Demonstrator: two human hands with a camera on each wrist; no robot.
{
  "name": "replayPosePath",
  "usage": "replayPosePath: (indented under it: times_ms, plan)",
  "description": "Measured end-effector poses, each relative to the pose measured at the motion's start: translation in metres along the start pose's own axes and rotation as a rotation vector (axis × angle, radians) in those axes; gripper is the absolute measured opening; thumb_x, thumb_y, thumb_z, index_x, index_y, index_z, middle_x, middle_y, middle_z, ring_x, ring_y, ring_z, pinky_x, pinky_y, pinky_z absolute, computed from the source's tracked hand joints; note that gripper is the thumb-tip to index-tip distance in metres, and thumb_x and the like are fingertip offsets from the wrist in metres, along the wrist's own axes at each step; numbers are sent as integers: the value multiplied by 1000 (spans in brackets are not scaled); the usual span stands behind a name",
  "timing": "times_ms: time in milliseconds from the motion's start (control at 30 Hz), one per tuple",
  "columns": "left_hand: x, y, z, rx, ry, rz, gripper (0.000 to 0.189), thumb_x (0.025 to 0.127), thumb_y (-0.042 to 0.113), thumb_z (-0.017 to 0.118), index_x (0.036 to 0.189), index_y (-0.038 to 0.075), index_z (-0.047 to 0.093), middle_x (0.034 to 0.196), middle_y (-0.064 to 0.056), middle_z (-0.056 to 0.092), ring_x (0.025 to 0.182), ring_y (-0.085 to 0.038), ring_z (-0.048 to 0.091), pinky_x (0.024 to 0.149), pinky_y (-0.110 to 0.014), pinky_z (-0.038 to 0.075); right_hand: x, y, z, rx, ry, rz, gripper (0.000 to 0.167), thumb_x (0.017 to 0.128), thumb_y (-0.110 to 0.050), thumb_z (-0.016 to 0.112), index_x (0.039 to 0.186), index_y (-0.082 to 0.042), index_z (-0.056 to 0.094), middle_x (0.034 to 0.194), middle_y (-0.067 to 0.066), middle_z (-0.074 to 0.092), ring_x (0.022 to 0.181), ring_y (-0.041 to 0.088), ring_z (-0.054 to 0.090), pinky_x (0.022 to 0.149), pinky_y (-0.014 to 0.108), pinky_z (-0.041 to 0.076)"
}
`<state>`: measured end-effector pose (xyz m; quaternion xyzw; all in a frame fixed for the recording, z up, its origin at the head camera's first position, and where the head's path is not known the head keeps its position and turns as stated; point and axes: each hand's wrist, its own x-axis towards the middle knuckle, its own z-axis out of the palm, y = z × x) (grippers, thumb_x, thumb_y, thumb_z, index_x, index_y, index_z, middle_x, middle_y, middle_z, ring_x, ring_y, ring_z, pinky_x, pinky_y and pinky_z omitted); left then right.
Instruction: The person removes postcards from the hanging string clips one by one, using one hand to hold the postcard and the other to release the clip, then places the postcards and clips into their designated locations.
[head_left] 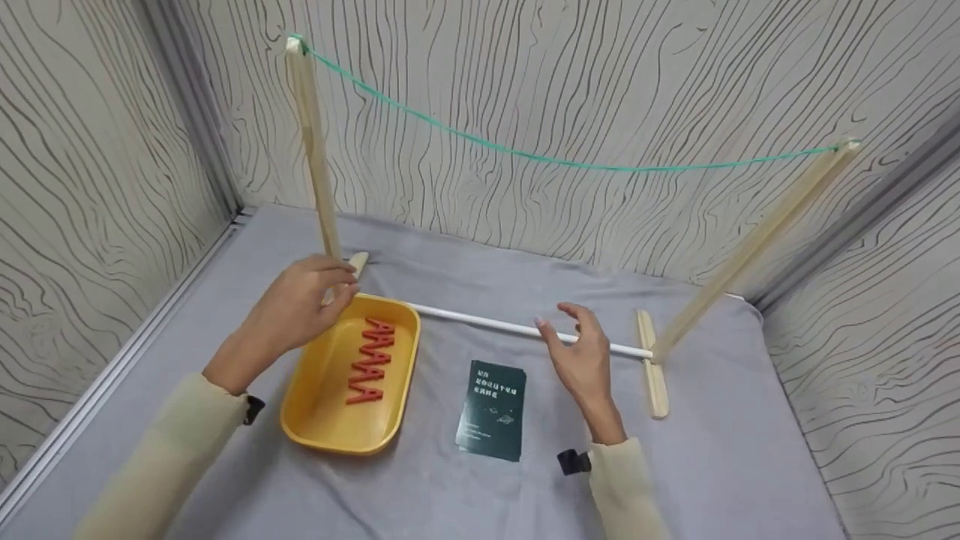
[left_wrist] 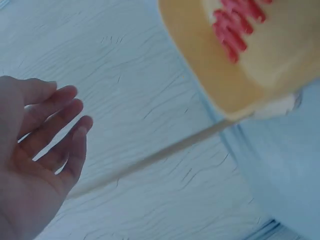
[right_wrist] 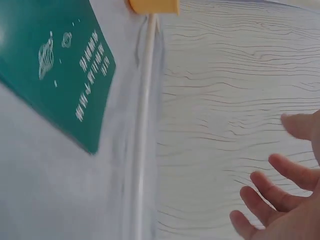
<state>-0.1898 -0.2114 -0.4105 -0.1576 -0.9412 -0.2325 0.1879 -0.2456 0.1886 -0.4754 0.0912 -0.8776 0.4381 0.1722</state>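
Note:
My left hand [head_left: 307, 296] hovers over the far left corner of the yellow tray [head_left: 405, 375], beside the left wooden post [head_left: 315, 157]. Its fingers are loosely bent with nothing between them, as the left wrist view shows of the same hand [left_wrist: 42, 145]. Several red clothespins [head_left: 371, 364] lie in a row inside the tray. To the right, my right hand [head_left: 585, 360] is raised over the white rod [head_left: 487, 322], fingers spread and holding nothing. Dark green cards [head_left: 491, 412] with white print lie on the cloth between tray and right hand.
A sagging green string [head_left: 540, 157] runs between the tops of the left post and the right wooden post [head_left: 757, 247]. The right post stands on a wooden foot [head_left: 652, 390]. Grey cloth [head_left: 712, 465] covers the table; patterned panels [head_left: 525, 82] stand behind.

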Motion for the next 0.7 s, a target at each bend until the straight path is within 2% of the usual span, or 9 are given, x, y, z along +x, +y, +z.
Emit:
replayPosePath:
  times_ms: [67,167,233,300,400,500,600,700]
  plan:
    - [5,-6,-10,26,112,51,23,96,17,77,109,-1,78,117,-20,76,113,-41,69,101,-59,56,1,1,-16,-9,28,-13,58,92,-26,82,139,0,61,142,23,63,135,42,58,114,57,46]
    - [12,-15,-25,67,278,121,27,92,19,81,108,-2,77,111,-21,76,106,-41,69,95,-58,56,6,4,-42,-24,91,-58,67,89,-24,85,143,4,56,145,26,60,137,44,55,116,56,44]
    - [17,-19,-33,90,356,151,29,92,21,81,109,-2,76,107,-20,76,102,-41,68,91,-57,55,10,6,-60,-33,137,-94,70,86,-22,87,142,6,56,143,27,60,135,45,55,115,56,44]
    - [22,-22,-41,106,399,173,31,93,24,81,109,-2,76,105,-20,76,100,-40,68,91,-57,55,16,7,-80,-54,174,-132,72,84,-21,89,141,7,56,141,28,60,132,46,55,112,57,43]
    - [30,-27,-50,148,402,183,36,94,30,80,108,-2,74,104,-20,76,101,-41,67,93,-58,55,25,8,-111,-115,200,-186,77,79,-20,92,141,8,55,140,31,59,130,48,55,109,62,43]
    - [36,-33,-57,226,369,167,44,93,39,79,107,-3,72,105,-22,74,103,-43,64,93,-61,53,35,9,-140,-202,195,-249,82,76,-19,94,141,10,55,137,33,58,129,50,54,109,66,42]
    - [38,-42,-63,320,308,123,58,91,49,77,111,-5,69,106,-26,69,104,-46,60,87,-63,51,42,12,-165,-297,169,-291,83,73,-19,95,140,11,55,135,33,59,128,49,53,108,66,40]
    - [35,-50,-65,413,208,45,74,88,60,74,120,-6,65,112,-28,62,108,-49,55,83,-65,50,46,20,-184,-375,145,-312,80,72,-21,94,135,13,57,128,33,61,121,50,52,104,65,40]
